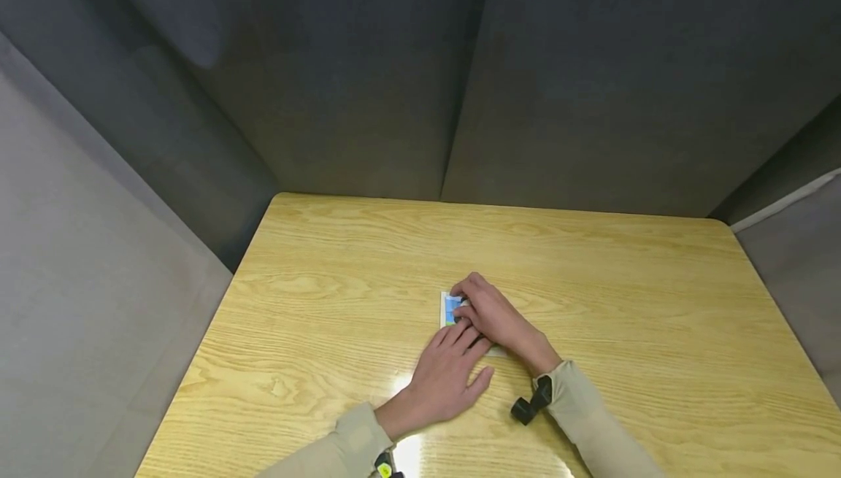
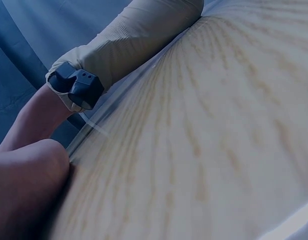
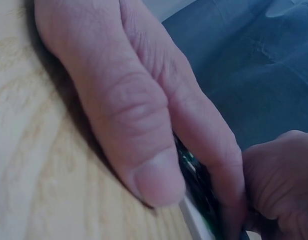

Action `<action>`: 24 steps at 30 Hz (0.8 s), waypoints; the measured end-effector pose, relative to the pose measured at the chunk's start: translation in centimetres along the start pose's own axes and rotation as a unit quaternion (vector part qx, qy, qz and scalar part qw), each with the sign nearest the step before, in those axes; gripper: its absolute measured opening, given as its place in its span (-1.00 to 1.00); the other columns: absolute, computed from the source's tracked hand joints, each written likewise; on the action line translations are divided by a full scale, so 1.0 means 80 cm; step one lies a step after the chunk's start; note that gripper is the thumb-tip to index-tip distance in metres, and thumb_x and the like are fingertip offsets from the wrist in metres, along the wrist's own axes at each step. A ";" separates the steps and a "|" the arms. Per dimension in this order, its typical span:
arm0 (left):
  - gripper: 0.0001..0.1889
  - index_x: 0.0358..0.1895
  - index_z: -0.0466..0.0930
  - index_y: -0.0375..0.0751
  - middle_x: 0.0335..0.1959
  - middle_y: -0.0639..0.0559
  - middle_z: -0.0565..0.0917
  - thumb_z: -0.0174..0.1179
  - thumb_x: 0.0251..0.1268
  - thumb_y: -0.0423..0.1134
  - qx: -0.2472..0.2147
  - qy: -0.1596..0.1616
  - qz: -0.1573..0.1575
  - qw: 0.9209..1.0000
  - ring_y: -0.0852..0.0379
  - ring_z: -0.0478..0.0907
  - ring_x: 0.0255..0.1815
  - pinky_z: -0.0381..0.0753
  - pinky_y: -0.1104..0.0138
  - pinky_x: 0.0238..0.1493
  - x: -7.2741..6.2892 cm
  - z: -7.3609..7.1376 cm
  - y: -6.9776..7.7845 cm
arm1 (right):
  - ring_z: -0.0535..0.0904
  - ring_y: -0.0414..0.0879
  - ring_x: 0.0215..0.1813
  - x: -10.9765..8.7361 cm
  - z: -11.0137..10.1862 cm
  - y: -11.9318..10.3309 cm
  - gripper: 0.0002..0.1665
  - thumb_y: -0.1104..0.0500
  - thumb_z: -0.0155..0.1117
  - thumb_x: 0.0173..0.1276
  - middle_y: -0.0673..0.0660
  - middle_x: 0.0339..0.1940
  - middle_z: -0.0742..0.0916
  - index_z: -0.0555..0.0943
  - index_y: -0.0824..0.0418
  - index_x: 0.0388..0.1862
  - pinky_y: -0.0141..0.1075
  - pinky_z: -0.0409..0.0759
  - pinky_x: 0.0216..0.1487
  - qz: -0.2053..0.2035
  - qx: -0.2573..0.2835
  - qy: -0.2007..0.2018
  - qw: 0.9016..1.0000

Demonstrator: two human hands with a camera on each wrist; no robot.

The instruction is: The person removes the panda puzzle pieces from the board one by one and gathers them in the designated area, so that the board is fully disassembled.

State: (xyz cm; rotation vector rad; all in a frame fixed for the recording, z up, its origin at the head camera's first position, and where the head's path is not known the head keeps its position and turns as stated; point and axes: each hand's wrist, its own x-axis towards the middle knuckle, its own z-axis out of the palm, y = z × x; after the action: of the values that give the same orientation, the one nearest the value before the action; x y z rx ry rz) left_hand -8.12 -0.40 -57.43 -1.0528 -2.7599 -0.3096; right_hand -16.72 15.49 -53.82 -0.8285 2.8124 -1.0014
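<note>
A small flat picture board [image 1: 452,308] with a white border and blue print lies on the table, mostly covered by both hands. My left hand [image 1: 450,376] rests palm down at its near side, fingers stretched onto it, thumb spread to the right. From the right, my right hand [image 1: 496,314] arches over the board with bent fingers at its upper part; a dark and white patch shows by the fingertips. Whether they pinch anything is hidden. In the right wrist view, the left thumb [image 3: 128,120] lies beside the board's pale edge [image 3: 195,217], with dark glossy print above it.
The wooden table [image 1: 315,266] extends around the hands. Dark grey curtains [image 1: 368,84] stand behind it, and lighter panels [image 1: 85,259] flank the sides. A black camera mount [image 1: 532,401] is strapped to the right wrist, close above the tabletop.
</note>
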 end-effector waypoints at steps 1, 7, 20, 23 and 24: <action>-0.45 0.54 0.37 0.14 0.56 0.17 0.35 -0.25 0.67 0.18 0.000 0.001 0.000 1.000 0.10 0.13 0.63 0.21 0.13 0.54 0.000 0.000 0.000 | 0.59 -0.04 -0.09 0.000 -0.001 0.001 -0.73 0.27 0.33 0.51 0.15 -0.03 0.61 0.64 0.29 0.14 -0.10 0.64 0.01 -0.004 0.005 -0.003 1.000; -0.45 0.54 0.37 0.16 0.52 0.18 0.38 -0.24 0.67 0.18 0.004 0.012 0.004 1.000 0.11 0.19 0.58 0.25 0.14 0.51 0.001 0.003 -0.001 | 0.51 -0.11 -0.16 0.001 -0.008 0.013 -0.70 0.30 0.34 0.49 0.14 -0.04 0.61 0.65 0.27 0.16 -0.18 0.58 -0.09 -0.031 0.047 -0.024 0.998; -0.45 0.56 0.35 0.19 0.59 0.18 0.29 -0.27 0.68 0.19 0.002 -0.002 -0.003 1.000 0.11 0.13 0.63 0.25 0.12 0.52 0.001 0.002 0.001 | 0.52 -0.15 -0.22 0.001 -0.014 0.027 -0.66 0.27 0.46 0.38 0.13 -0.11 0.68 0.76 0.24 0.12 -0.34 0.54 -0.21 -0.015 0.116 -0.023 0.993; -0.45 0.56 0.35 0.19 0.58 0.18 0.29 -0.27 0.68 0.19 0.000 -0.003 -0.004 1.000 0.11 0.13 0.63 0.25 0.12 0.52 0.001 0.002 0.001 | 0.48 -0.17 -0.28 0.001 -0.013 0.028 -0.65 0.27 0.48 0.36 0.12 -0.18 0.67 0.75 0.25 0.12 -0.35 0.50 -0.26 -0.017 0.109 -0.019 0.994; -0.45 0.56 0.35 0.19 0.58 0.18 0.29 -0.27 0.68 0.19 0.000 -0.003 -0.004 1.000 0.11 0.13 0.63 0.25 0.12 0.52 0.001 0.002 0.001 | 0.47 -0.18 -0.28 0.001 -0.013 0.028 -0.64 0.26 0.49 0.35 0.12 -0.21 0.67 0.75 0.25 0.12 -0.35 0.50 -0.27 -0.017 0.106 -0.018 0.994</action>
State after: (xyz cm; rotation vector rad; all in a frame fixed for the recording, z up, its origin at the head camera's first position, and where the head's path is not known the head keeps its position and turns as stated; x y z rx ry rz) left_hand -8.14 -0.22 -57.53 -1.0438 -2.7698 -0.3094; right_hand -18.06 17.46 -54.34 -0.8614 2.6106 -1.2512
